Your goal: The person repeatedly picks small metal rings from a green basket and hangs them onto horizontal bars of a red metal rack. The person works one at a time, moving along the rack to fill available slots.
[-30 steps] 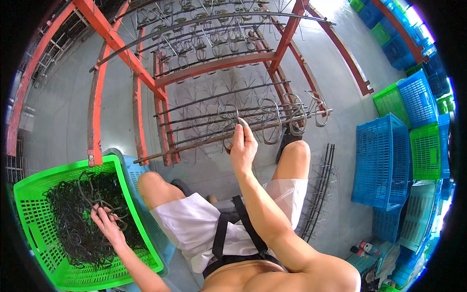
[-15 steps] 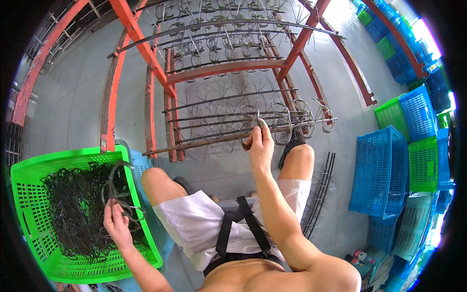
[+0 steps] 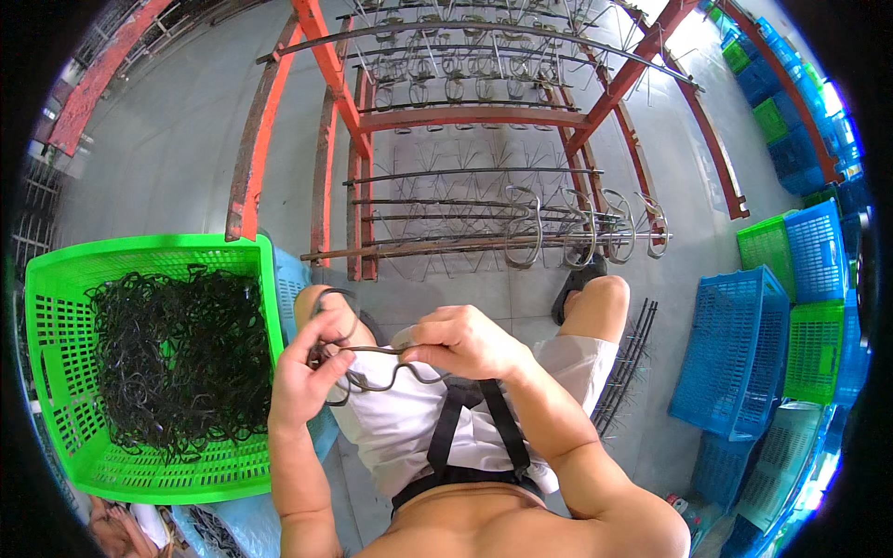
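Black wire loops (image 3: 358,358) held over the lap, left hand (image 3: 302,377) and right hand (image 3: 460,339) both pinched on them. Few loops hang on the red rack (image 3: 577,232); green crate (image 3: 56,325) looks well stocked. Judged early.

Both hands, left hand (image 3: 307,372) and right hand (image 3: 462,341), pinch a bent dark wire loop (image 3: 377,365) (over the lap) beside a green plastic crate (image 3: 56,307).
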`<state>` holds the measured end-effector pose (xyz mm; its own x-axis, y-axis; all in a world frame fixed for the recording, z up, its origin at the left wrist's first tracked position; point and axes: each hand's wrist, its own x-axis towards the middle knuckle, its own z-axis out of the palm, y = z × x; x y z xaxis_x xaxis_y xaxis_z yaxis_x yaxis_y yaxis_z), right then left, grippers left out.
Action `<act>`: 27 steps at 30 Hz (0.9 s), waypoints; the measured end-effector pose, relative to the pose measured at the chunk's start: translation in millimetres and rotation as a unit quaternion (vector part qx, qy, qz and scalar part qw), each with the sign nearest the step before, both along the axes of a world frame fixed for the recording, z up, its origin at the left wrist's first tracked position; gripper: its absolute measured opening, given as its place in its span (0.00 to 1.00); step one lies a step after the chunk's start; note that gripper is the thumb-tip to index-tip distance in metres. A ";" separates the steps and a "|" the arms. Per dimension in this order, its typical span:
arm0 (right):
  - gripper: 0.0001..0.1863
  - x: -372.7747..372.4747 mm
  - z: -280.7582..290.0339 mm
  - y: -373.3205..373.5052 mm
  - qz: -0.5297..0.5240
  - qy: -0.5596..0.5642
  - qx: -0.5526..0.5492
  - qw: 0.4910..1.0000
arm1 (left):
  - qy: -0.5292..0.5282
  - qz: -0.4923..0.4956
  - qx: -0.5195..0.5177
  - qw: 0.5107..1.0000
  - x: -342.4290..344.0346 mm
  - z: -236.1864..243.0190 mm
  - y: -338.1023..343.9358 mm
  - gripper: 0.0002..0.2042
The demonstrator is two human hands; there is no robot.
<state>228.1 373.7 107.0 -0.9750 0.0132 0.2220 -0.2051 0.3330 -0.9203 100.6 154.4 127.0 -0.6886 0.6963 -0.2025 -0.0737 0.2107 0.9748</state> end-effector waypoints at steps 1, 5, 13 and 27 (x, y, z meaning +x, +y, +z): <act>0.07 3.9 -5.8 4.8 0.000 -0.008 -0.062 0.998 | 0.044 0.022 -0.013 0.999 -3.1 -3.7 -0.2 0.22; 0.09 -4.6 -42.8 19.0 -0.378 0.024 -0.338 0.862 | 0.014 0.109 0.040 0.993 -0.6 -15.7 -0.8 0.28; 0.10 -67.4 -87.5 15.3 -0.616 -0.019 -0.268 0.740 | -0.113 0.072 0.055 0.989 2.5 -18.4 -3.6 0.19; 0.12 -73.5 -92.2 29.9 -0.615 -0.018 -0.254 0.747 | -0.109 0.117 0.132 0.978 -1.1 -42.8 -13.5 0.12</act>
<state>154.6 403.6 14.8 -0.1621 0.9765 -0.1419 -0.0040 -0.1444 -0.9895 99.5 140.9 84.3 -0.7960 0.5722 -0.1974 -0.3024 -0.0935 0.9486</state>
